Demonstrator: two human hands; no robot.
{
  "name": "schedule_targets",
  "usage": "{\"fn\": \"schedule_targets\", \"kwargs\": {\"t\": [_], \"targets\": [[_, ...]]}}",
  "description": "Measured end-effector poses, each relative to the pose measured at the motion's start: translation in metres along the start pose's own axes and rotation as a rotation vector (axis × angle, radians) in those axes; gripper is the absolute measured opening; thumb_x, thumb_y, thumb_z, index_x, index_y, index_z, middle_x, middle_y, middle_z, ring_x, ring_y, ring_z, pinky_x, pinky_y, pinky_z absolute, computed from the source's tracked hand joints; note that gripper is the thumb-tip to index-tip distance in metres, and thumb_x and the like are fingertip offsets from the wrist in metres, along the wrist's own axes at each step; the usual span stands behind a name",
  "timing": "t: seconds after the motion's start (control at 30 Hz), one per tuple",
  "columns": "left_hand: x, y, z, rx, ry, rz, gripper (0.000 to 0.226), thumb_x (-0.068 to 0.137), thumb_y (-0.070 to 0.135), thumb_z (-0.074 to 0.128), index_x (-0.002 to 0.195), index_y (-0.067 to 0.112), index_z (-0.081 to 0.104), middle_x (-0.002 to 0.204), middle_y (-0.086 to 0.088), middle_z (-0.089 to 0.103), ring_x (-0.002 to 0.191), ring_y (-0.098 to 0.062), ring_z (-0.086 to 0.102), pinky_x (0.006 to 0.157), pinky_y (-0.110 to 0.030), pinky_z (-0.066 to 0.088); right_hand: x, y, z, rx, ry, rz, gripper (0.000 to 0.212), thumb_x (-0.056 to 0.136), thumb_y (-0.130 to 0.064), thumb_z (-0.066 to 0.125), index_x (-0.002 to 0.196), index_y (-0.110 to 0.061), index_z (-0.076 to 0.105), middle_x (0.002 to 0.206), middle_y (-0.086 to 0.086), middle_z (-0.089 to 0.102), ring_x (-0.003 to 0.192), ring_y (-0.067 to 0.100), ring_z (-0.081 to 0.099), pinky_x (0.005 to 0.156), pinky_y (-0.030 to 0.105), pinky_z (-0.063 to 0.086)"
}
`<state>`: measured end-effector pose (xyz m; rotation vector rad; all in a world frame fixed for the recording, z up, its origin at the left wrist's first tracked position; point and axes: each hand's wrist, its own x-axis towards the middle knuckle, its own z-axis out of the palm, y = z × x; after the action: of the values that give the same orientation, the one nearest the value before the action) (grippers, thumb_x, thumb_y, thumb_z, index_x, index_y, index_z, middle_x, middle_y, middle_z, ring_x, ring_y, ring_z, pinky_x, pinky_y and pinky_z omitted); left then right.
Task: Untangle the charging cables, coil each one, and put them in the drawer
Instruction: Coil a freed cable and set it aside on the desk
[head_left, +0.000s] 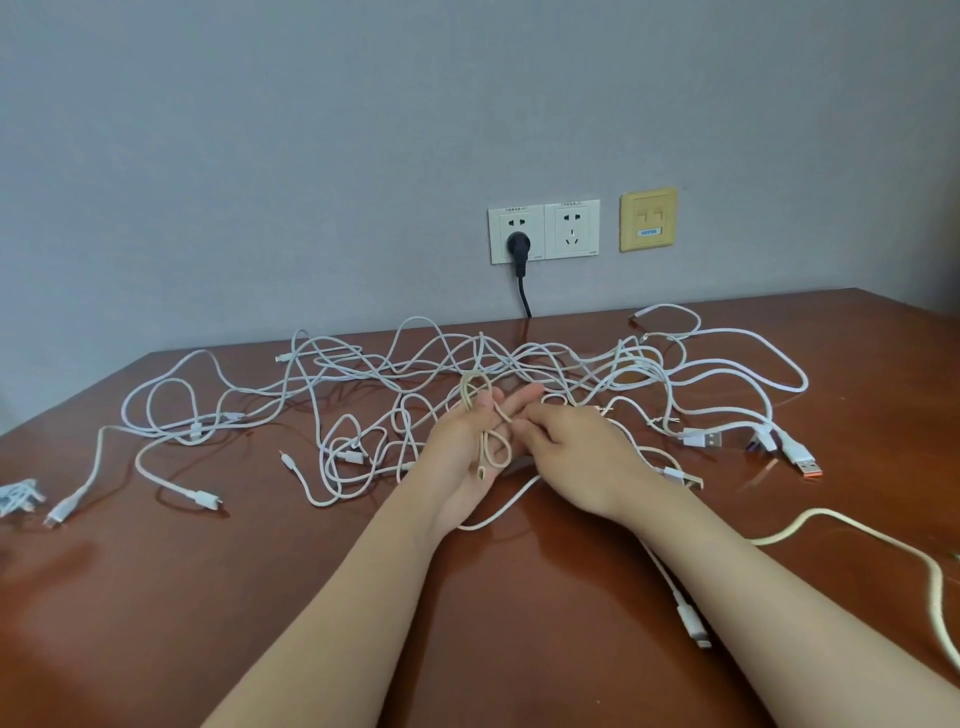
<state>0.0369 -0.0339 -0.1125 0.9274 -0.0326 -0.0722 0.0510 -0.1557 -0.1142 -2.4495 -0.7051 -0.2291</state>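
Note:
A wide tangle of white charging cables (395, 374) sprawls across the far half of the brown wooden table (260, 597). My left hand (467, 447) lies palm up at the tangle's near edge, with a beige braided cable (491, 447) looped over its fingers and the thumb pressing one loop; the cable's small plug rests on the palm. My right hand (566, 447) is beside it, palm down, its fingertips pinching the same beige cable at the left fingers. No drawer is in view.
Wall sockets (543, 229) hold a black plug (518, 244) whose cord drops behind the table. USB plugs (800, 457) lie at the right, a white connector (693, 623) near my right forearm, a thick cream cable (883, 540) at the right edge, a small cable bundle (18, 496) at far left.

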Motion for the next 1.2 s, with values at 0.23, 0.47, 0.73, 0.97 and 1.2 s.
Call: {"fn": "schedule_targets", "kwargs": {"t": [0.23,0.47,0.73,0.97,1.2], "targets": [[-0.004,0.006,-0.006,-0.079,-0.103,-0.076,0.032,0.102,0.015,0.027,0.079,0.009,0.049,0.096,-0.009,0.073,0.082,-0.018,0.071,0.074,-0.031,0.056,0.001,0.003,-0.001,0.05,-0.045,0.002,0.029,0.097,-0.034,0.043,0.07,-0.026,0.051,0.069,-0.008,0.052,0.081,0.021,0.053,0.072,0.032,0.04],[-0.006,0.012,-0.005,-0.266,-0.123,-0.008,0.035,0.097,0.007,0.031,0.069,0.013,0.052,0.061,0.004,0.061,0.072,-0.016,0.071,0.071,-0.029,0.056,0.001,0.002,-0.003,0.095,-0.063,-0.054,0.04,0.096,-0.035,0.047,0.058,-0.02,0.051,0.056,-0.002,0.047,0.065,0.018,0.048,0.069,0.034,0.041],[-0.002,0.016,-0.011,-0.39,-0.201,0.037,0.032,0.084,0.005,0.032,0.061,0.014,0.052,0.044,0.007,0.036,0.031,-0.005,0.032,0.051,-0.016,0.05,0.001,0.002,-0.005,0.102,-0.071,-0.037,0.04,0.089,-0.042,0.056,0.055,-0.023,0.047,0.049,-0.006,0.045,0.053,0.008,0.041,0.06,0.032,0.034],[-0.002,0.029,-0.013,-0.16,-0.106,0.046,0.031,0.098,0.014,0.027,0.071,0.016,0.042,0.039,0.007,0.029,0.024,-0.002,0.025,0.028,-0.013,0.02,-0.001,0.0,-0.021,0.01,0.029,-0.055,0.01,0.089,-0.033,0.058,0.081,-0.029,0.06,0.066,-0.011,0.053,0.065,0.004,0.047,0.059,0.023,0.033],[-0.001,0.025,0.0,0.107,0.058,0.11,0.032,0.103,0.015,0.024,0.076,0.014,0.04,0.038,0.006,0.03,0.025,0.0,0.02,0.026,-0.012,0.016,-0.005,-0.007,-0.019,-0.091,0.146,-0.334,0.011,0.086,-0.027,0.059,0.083,-0.019,0.066,0.077,-0.013,0.047,0.082,0.019,0.057,0.067,0.028,0.036]]}}
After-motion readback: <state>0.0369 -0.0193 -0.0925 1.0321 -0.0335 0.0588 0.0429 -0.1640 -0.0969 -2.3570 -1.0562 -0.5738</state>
